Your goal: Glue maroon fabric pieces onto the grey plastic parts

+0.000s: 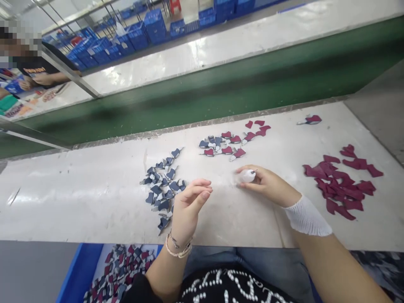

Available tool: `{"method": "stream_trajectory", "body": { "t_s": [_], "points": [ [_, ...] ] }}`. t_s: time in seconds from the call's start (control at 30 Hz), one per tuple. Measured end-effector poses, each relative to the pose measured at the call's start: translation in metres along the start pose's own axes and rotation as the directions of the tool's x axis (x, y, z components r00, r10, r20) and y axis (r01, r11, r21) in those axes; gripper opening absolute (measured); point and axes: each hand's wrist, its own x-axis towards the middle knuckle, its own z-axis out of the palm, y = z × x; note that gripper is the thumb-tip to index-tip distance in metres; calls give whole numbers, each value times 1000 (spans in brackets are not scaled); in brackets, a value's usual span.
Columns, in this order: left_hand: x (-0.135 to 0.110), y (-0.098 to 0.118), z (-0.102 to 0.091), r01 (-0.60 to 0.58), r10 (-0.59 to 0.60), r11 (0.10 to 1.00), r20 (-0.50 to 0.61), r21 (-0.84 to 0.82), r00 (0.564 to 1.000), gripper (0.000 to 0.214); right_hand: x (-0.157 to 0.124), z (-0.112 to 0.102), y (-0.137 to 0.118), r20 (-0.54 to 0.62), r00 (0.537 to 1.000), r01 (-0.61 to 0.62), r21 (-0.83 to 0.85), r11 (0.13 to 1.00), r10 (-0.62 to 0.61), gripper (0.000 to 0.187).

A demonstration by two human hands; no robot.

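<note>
Closed around a small white bottle (247, 176), the right hand's grip (264, 183) holds it over the middle of the counter (217, 223), its dark tip showing near the palm. The bottle is probably light and somewhat squeezable, perhaps slick; its rounded body looks the better hold, clear of the tip. Across from it, the left hand (187, 204) hovers with thumb and fingers slightly parted, nothing visible between them. Just beside that hand spread blue-grey pieces (164, 205) with pale parts; they look small and light, best pinched at the edges. Beyond both hands sits a mixed cluster of assembled-looking maroon pieces (227, 150) and blue-grey ones. To the right lie loose maroon scraps (347, 191), seemingly thin and soft, easiest lifted by a corner. Below the counter's near edge, a blue bin (75, 269) holds many more mixed pieces.
</note>
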Motion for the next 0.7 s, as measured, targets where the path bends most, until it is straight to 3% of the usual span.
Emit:
{"method": "stream_trajectory", "body": {
  "t_s": [0.13, 0.3, 0.43, 0.5, 0.6, 0.7],
  "points": [
    [13, -4, -23, -13, 46, 928, -80, 372, 996, 30, -7, -4, 4, 13, 1000, 20, 117, 993, -22, 57],
    [44, -3, -55, -43, 132, 776, -95, 629, 987, 43, -16, -6, 4, -8, 998, 69, 245, 967, -69, 55],
    [87, -3, -62, -25, 171, 629, -106, 777, 980, 14, -21, -6, 2, -1, 998, 63, 284, 957, -66, 50],
    [111, -3, -59, 9, 154, 589, -123, 808, 980, 35, -24, -7, 3, 14, 996, 76, 286, 955, -84, 48],
    [137, 1, -54, 52, 77, 602, -123, 797, 989, 27, -27, -11, 6, 29, 991, 115, 292, 950, -129, 51],
    [138, 15, -47, 21, 24, 692, -53, 721, 998, 20, -29, -15, 11, 27, 981, 174, 320, 931, -193, 56]
  ]
}}
